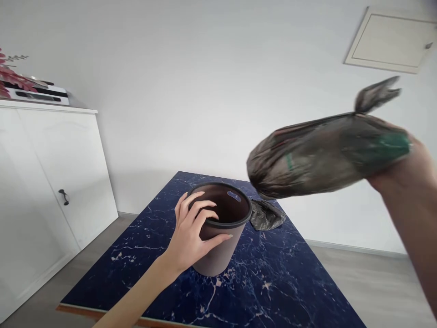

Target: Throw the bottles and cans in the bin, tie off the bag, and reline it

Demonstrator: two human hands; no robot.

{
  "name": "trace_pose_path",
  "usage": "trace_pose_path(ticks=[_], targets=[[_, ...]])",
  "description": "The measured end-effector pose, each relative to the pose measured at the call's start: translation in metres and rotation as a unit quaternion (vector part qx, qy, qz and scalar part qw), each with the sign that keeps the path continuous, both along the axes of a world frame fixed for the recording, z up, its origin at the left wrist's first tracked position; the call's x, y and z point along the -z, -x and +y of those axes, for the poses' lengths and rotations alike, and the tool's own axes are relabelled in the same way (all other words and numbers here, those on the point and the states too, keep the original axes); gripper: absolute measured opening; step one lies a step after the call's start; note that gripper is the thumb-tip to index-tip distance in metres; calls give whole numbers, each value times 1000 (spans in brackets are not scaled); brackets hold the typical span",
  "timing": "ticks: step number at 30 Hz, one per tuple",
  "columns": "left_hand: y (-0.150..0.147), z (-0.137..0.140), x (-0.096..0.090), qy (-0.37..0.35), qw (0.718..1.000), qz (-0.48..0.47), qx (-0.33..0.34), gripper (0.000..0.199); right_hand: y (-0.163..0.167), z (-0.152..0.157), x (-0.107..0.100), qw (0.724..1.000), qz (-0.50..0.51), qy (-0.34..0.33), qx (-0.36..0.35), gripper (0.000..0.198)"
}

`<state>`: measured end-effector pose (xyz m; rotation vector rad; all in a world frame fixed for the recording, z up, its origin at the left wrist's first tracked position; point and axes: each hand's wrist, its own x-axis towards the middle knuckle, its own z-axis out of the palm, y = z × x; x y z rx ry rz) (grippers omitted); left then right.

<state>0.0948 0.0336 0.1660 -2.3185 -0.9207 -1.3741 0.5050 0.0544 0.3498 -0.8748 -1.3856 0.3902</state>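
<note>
Bin: brown with a black rim, upright on a blue, white-veined tabletop.
Left hand: at the bin's near-left rim, fingers curled over the edge, thumb against the outside wall.
Right hand: raised, well to the bin's right, holding a filled bag; its fingers are mostly hidden.
Filled bag: dark, filmy plastic, in the air above and right of the bin.
Crumpled bag: black, lying just right of the bin.

Bin on table, bag beside (right)
</note>
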Motion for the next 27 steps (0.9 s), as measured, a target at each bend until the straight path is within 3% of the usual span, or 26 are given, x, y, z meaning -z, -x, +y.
trace_pose_path(ticks=[2,6,10,14,19,23,27], targets=[[-1,3,1,-12,1000,-12,1,31,-17,-23,17,994,36,-35,101,17],[-9,10,2,-35,999,-31,-9,28,-19,-52,71,973,-37,13,228,14],[-14,18,1,-64,997,-27,-29,26,-24,-53,137,886,-181,81,418,40],[-8,25,0,-86,995,-15,-51,29,-38,-45,200,856,-227,124,449,51],[-1,34,0,-105,991,-16,-80,29,-32,-47,260,849,-241,93,461,60],[3,39,-1,-109,991,-14,-81,31,-4,-49,290,866,-278,33,414,45],[9,41,-1,-107,991,-10,-78,33,19,-48,304,864,-344,-28,366,24]])
